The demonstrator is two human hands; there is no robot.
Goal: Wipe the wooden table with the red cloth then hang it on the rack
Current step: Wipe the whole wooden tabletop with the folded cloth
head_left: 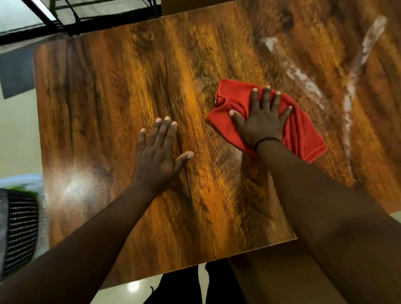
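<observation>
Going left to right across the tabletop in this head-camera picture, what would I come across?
Left hand flat on the wooden table → right hand pressing down the red cloth → white smears still unwiped.

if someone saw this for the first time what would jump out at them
The red cloth stands out first, pressed flat under the right hand right of the middle of the wooden table. Next come the white streaks beyond the cloth, toward the table's far right. The left hand lies spread on the bare wood beside it, holding nothing.
</observation>
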